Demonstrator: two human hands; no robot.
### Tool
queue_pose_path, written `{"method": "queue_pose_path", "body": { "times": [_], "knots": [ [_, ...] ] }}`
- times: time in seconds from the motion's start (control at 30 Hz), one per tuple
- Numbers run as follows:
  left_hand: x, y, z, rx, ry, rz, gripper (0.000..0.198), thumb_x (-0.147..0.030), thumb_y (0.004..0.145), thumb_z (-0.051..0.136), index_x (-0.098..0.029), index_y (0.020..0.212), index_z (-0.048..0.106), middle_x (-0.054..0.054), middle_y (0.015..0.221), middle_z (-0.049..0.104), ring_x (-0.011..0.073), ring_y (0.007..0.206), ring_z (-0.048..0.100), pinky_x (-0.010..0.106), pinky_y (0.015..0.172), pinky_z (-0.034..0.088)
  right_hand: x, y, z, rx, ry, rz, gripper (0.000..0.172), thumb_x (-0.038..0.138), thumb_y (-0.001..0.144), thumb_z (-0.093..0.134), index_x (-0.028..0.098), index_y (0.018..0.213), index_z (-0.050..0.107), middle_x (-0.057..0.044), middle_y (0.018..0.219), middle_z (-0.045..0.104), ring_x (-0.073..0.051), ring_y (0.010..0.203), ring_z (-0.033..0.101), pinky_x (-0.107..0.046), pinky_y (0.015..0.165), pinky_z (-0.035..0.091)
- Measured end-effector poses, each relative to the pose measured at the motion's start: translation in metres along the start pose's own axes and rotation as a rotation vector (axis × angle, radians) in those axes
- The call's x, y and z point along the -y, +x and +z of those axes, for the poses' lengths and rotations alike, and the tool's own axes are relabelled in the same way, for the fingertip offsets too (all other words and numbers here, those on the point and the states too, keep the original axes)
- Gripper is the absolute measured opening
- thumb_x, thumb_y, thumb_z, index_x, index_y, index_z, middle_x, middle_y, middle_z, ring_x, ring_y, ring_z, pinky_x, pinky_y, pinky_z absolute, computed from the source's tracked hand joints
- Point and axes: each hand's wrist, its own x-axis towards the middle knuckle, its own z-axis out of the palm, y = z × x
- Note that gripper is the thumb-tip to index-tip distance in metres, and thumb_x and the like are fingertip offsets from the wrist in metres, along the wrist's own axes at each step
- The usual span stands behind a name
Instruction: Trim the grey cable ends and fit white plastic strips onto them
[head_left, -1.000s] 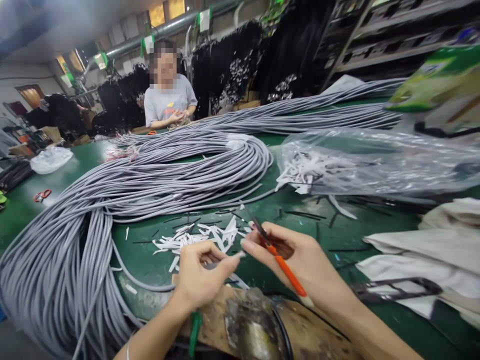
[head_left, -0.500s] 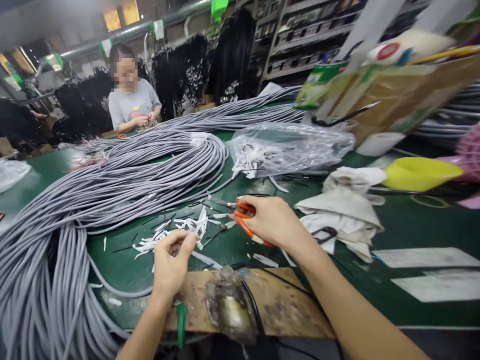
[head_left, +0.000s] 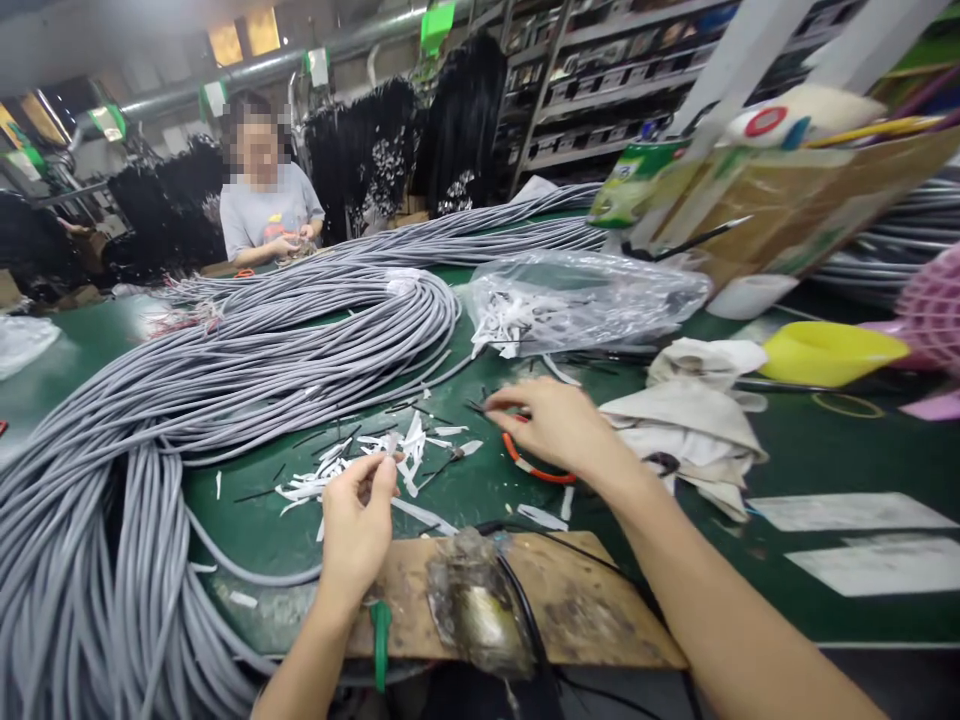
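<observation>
My left hand (head_left: 358, 520) is closed, thumb against forefinger, over the near edge of a pile of white strips (head_left: 409, 450). A small pale bit shows at its fingertips, too small to name. My right hand (head_left: 551, 425) is bent over a pair of orange-handled scissors (head_left: 536, 468), fingers closed around their middle. One handle loop sticks out below the palm, and dark tips show past the fingers; the hand hides the rest. Short black pieces lie scattered among the strips on the green table (head_left: 442, 510).
Grey cables (head_left: 300, 350) cover the left side in thick bundles. Behind my hands lies a clear plastic bag (head_left: 592, 300); a cloth (head_left: 690, 420) is to the right. In front of me is a stained board (head_left: 585, 610) with a taped lump. A person (head_left: 270, 210) sits across the table.
My right hand has shifted slightly right and lowered the scissors toward the table, their handles turned beneath the palm. My left hand has moved a little right, still pinched.
</observation>
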Motion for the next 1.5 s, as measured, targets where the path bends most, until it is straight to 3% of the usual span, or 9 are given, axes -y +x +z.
{"method": "queue_pose_path", "body": {
  "times": [0.07, 0.17, 0.37, 0.53, 0.63, 0.77, 1.07, 1.37, 1.5],
  "knots": [
    [0.002, -0.001, 0.001, -0.011, -0.009, -0.017, 0.028, -0.033, 0.077, 0.054, -0.011, 0.085, 0.070, 0.003, 0.062, 0.059, 0.0125, 0.055, 0.050, 0.021, 0.051, 0.038, 0.017, -0.002, 0.008, 0.035, 0.084, -0.206, 0.012, 0.015, 0.075, 0.061, 0.023, 0.079, 0.069, -0.002, 0.088, 0.069, -0.017, 0.089, 0.061, -0.024, 0.080, 0.045],
    [0.003, -0.002, 0.002, -0.030, -0.003, -0.021, 0.026, -0.030, 0.075, 0.056, -0.010, 0.080, 0.071, 0.006, 0.067, 0.064, 0.0134, 0.055, 0.054, 0.022, 0.051, 0.041, 0.033, -0.005, 0.023, 0.032, 0.157, -0.396, 0.015, 0.009, 0.068, 0.065, 0.021, 0.060, 0.060, -0.001, 0.076, 0.066, -0.016, 0.078, 0.061, -0.022, 0.069, 0.047],
    [0.002, -0.007, 0.003, -0.080, 0.103, 0.070, 0.020, -0.024, 0.075, 0.058, -0.013, 0.077, 0.074, 0.006, 0.066, 0.066, 0.0145, 0.055, 0.055, 0.023, 0.050, 0.041, 0.020, -0.005, 0.031, -0.204, 0.230, -0.457, 0.021, 0.005, 0.080, 0.041, 0.020, 0.068, 0.049, -0.002, 0.059, 0.057, -0.017, 0.055, 0.057, -0.026, 0.051, 0.043],
    [-0.003, -0.010, 0.001, -0.143, 0.271, 0.218, 0.014, -0.017, 0.074, 0.060, -0.015, 0.075, 0.074, 0.004, 0.063, 0.066, 0.0144, 0.057, 0.055, 0.023, 0.053, 0.040, 0.019, -0.012, 0.019, -0.425, 0.302, -0.553, 0.019, 0.014, 0.090, 0.034, 0.021, 0.080, 0.049, -0.004, 0.071, 0.060, -0.017, 0.064, 0.058, -0.027, 0.057, 0.044],
    [-0.004, -0.011, 0.001, -0.157, 0.329, 0.259, 0.014, -0.015, 0.074, 0.060, -0.016, 0.074, 0.073, 0.004, 0.063, 0.066, 0.0143, 0.057, 0.055, 0.024, 0.055, 0.041, 0.027, -0.018, 0.013, -0.597, 0.298, -0.641, 0.018, 0.020, 0.093, 0.036, 0.020, 0.081, 0.050, -0.003, 0.068, 0.057, -0.017, 0.062, 0.054, -0.027, 0.056, 0.041],
    [-0.003, -0.012, 0.001, -0.143, 0.370, 0.265, 0.013, -0.015, 0.074, 0.060, -0.016, 0.072, 0.073, 0.003, 0.061, 0.065, 0.0143, 0.056, 0.054, 0.024, 0.054, 0.040, 0.033, -0.022, 0.006, -0.701, 0.256, -0.701, 0.019, 0.022, 0.093, 0.041, 0.019, 0.079, 0.053, -0.002, 0.064, 0.056, -0.016, 0.060, 0.050, -0.029, 0.056, 0.035],
    [-0.008, -0.014, 0.002, -0.121, 0.375, 0.270, 0.013, -0.015, 0.075, 0.060, -0.016, 0.074, 0.073, 0.004, 0.062, 0.066, 0.0143, 0.056, 0.055, 0.023, 0.053, 0.040, 0.032, -0.026, -0.001, -0.742, 0.261, -0.677, 0.014, 0.018, 0.088, 0.050, 0.018, 0.075, 0.057, -0.003, 0.064, 0.061, -0.016, 0.060, 0.048, -0.030, 0.057, 0.033],
    [-0.005, -0.014, 0.002, -0.086, 0.414, 0.292, 0.013, -0.014, 0.076, 0.060, -0.014, 0.076, 0.073, 0.004, 0.060, 0.064, 0.0132, 0.054, 0.053, 0.022, 0.051, 0.040, 0.037, -0.028, 0.005, -0.603, 0.261, -0.755, 0.018, 0.017, 0.088, 0.048, 0.018, 0.074, 0.060, -0.003, 0.063, 0.061, -0.017, 0.061, 0.045, -0.031, 0.059, 0.031],
    [-0.002, -0.012, 0.002, -0.070, 0.414, 0.288, 0.012, -0.013, 0.075, 0.061, -0.015, 0.077, 0.073, 0.004, 0.062, 0.065, 0.0139, 0.055, 0.055, 0.024, 0.055, 0.043, 0.042, -0.031, 0.007, -0.552, 0.333, -0.706, 0.022, 0.019, 0.088, 0.046, 0.018, 0.069, 0.057, -0.002, 0.058, 0.058, -0.017, 0.058, 0.046, -0.030, 0.056, 0.033]
  ]
}}
